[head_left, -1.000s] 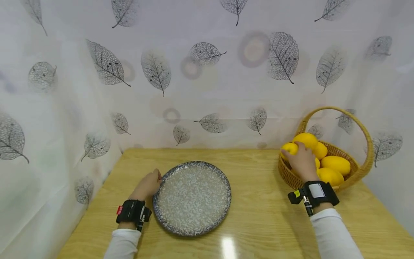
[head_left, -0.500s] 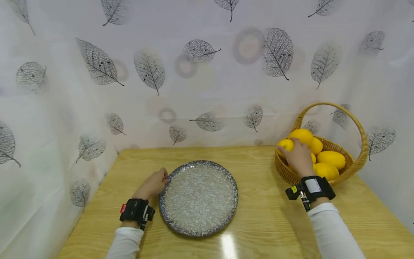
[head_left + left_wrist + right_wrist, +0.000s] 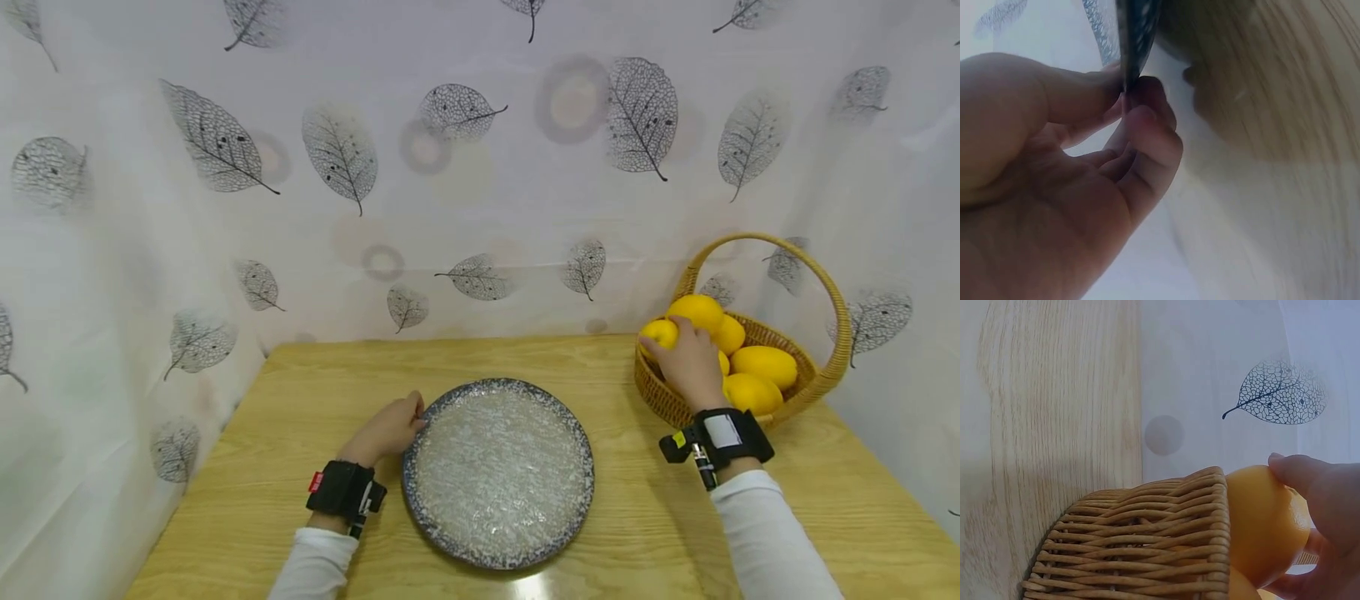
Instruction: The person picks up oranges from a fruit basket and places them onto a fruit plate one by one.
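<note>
My left hand pinches the left rim of a round grey speckled plate with a dark edge. In the left wrist view, the plate's rim stands between thumb and fingertips, above the shiny tabletop. At the far right, my right hand holds a lemon at the left end of a wicker basket. The right wrist view has the thumb on top of that lemon and fingers beneath, just past the wicker rim. Part of the fruit is hidden by the hand.
Several other lemons lie in the basket, whose tall arched handle rises above them. A wooden table spreads below, backed by a pale leaf-print curtain.
The plate has moved to the right and nearer to me with my left hand on its rim. My right hand stays on the lemon at the basket. The head view has shifted slightly.
</note>
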`<state>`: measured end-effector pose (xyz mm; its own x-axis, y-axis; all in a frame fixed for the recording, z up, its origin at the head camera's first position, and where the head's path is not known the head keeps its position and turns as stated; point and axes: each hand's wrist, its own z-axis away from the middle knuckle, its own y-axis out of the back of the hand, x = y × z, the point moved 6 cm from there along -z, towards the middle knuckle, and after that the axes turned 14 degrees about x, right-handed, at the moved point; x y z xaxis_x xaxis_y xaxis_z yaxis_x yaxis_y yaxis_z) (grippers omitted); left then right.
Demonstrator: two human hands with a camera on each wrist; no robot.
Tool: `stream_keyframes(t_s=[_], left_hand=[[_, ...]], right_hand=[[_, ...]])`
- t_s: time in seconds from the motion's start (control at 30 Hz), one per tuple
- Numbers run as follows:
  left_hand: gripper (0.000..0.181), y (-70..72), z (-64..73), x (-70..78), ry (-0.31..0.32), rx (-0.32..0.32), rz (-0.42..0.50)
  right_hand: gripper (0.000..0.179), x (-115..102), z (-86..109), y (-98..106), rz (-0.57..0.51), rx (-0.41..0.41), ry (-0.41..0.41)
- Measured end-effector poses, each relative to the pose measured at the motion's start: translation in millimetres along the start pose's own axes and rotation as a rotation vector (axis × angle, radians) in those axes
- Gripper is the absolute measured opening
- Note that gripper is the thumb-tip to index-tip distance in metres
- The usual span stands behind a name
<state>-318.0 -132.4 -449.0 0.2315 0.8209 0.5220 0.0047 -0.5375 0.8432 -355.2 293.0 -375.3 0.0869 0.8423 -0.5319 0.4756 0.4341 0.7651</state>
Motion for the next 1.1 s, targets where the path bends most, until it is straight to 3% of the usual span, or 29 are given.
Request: stream_keyframes(t_s=[0.23,0.6,1.1], left_hand=[[0.006,-6.8,1.1,10.3,-0.026,0.003,0.02],[0.006,-9.0,1.5,7.9,0.019,0.021,0.044],[0.008,-5.2,1.3,11.8,0.039,-0.009,0.031]], right_hand=[[0.08,1,-0.4,-2,0.01,0.017,0.002],[0.075,-7,13.4,0,0.029,0.075,0.042],[0.069,-35,57.1,5,0.018,0.145,0.058]])
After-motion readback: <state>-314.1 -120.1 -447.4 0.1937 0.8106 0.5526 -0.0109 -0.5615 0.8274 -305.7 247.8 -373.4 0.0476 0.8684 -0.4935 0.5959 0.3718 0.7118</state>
